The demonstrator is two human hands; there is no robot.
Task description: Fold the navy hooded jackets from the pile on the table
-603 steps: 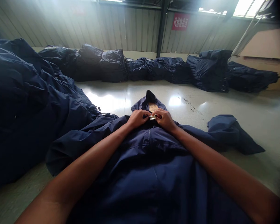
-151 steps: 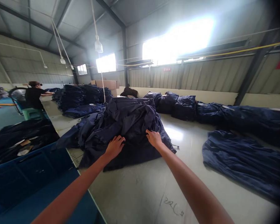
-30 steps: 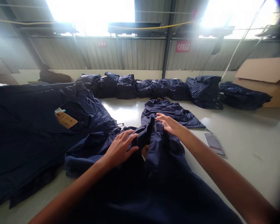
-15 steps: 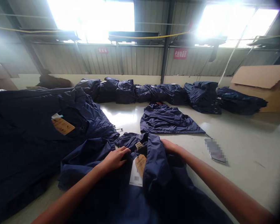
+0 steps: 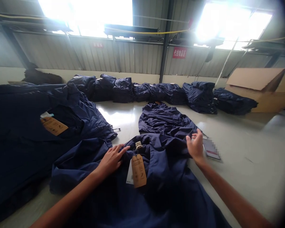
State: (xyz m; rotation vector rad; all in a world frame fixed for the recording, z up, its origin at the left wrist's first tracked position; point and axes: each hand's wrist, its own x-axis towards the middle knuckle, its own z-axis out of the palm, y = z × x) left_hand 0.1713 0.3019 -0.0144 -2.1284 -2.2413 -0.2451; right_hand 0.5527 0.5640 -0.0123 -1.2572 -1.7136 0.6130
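A navy jacket [image 5: 135, 202] lies spread out in front of me, its neck opening facing up. From its collar hang a brown cardboard tag [image 5: 139, 171] and a white tag [image 5: 130, 173] partly behind it. My left hand [image 5: 112, 158] rests flat on the jacket left of the collar, fingers spread. At the right edge of the hood or collar fabric is my right hand [image 5: 196, 145], its fingers curled and partly apart. It touches the cloth's edge, with nothing visibly gripped.
Another navy garment [image 5: 165, 118] lies flat just beyond. A large pile of navy jackets [image 5: 21, 126] with a brown tag is at left. Folded navy stacks [image 5: 123, 90] line the wall. A cardboard box [image 5: 256, 85] stands at back right; a dark booklet [image 5: 210, 147] lies on the floor.
My right hand has moved right, off the collar, and its fingers have opened. The collar fabric is spread wider and the brown tag now hangs over the white one. The view has shifted slightly.
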